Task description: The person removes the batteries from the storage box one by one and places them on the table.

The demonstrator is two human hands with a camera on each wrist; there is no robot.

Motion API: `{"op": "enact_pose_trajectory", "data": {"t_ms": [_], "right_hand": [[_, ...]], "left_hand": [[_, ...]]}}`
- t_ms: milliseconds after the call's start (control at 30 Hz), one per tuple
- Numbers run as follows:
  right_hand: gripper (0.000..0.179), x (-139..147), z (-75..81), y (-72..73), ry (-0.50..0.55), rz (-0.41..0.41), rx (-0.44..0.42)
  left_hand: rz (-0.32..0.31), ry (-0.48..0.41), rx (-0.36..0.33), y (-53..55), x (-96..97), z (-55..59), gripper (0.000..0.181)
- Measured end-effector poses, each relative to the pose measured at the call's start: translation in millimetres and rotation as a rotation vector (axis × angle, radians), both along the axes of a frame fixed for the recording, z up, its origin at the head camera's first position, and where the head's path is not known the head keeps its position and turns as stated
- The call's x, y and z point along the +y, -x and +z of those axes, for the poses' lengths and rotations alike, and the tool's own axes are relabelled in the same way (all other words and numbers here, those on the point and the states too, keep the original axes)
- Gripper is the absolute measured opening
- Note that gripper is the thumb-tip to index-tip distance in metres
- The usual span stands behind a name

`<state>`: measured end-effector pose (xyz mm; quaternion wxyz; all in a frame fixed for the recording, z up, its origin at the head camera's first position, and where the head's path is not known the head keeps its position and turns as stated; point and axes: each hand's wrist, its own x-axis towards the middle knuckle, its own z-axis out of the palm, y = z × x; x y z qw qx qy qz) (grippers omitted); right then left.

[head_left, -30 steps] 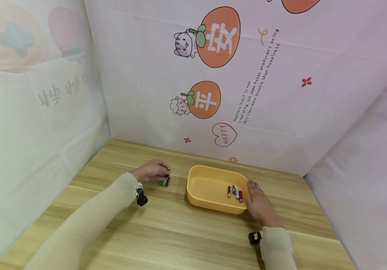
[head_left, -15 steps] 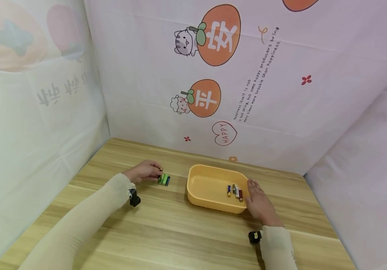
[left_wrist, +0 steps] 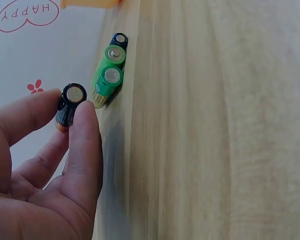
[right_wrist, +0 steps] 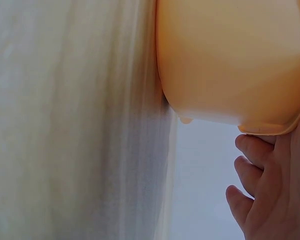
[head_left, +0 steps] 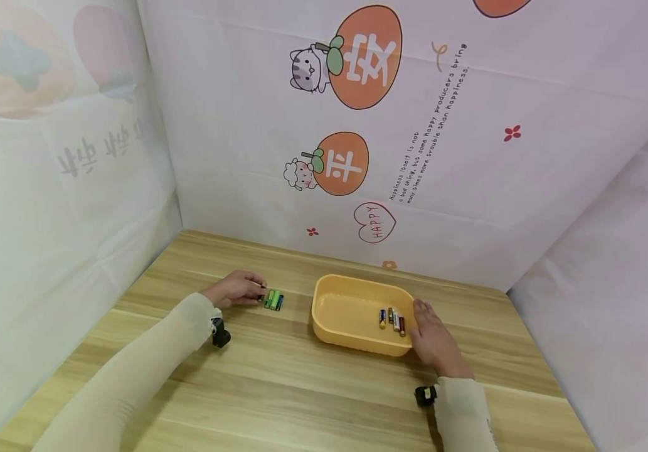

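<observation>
My left hand (head_left: 238, 289) pinches a black battery (left_wrist: 67, 110) with a coppery end between thumb and fingers, held close to the wooden table. Just right of it, a short row of batteries lies side by side: a dark green battery (left_wrist: 110, 76), a light green battery (left_wrist: 114, 53) and a dark blue battery (left_wrist: 120, 39). My right hand (head_left: 438, 342) rests along the right end of a yellow plastic tray (head_left: 346, 312), its fingers beside the rim. Inside the tray, several batteries (head_left: 396, 321) lie near that right end, among them a blue and yellow one.
The wooden table (head_left: 301, 395) ends at a white printed cloth (head_left: 244, 157) hanging behind it, with more cloth at both sides. Small black cameras (head_left: 220, 333) sit on the wrists.
My left hand has moved left with the black battery, off the row, leaving the green and blue batteries in plain sight. The right hand and the tray have stayed put.
</observation>
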<state>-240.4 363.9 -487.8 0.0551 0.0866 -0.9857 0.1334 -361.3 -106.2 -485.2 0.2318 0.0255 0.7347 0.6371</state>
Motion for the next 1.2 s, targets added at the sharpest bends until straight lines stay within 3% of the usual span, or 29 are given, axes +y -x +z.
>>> {"op": "enact_pose_trajectory", "data": {"t_ms": [367,667,1200], "right_hand": [[0.060,0.3,-2.0,-0.3,0.010,0.000,-0.023],[0.060,1.9,-4.4,1.2,0.004,0.007,0.001],[0.059,0.7,-0.4,1.8,0.000,0.003,-0.010]], "left_hand": [[0.016,0.031,-0.001,1.8,-3.9,-6.1,0.033],[-0.002,0.206,0.084,-0.6,2.8,-2.3,0.035],[0.047,0.337,0.144,3.6,18.1,-4.0,0.030]]}}
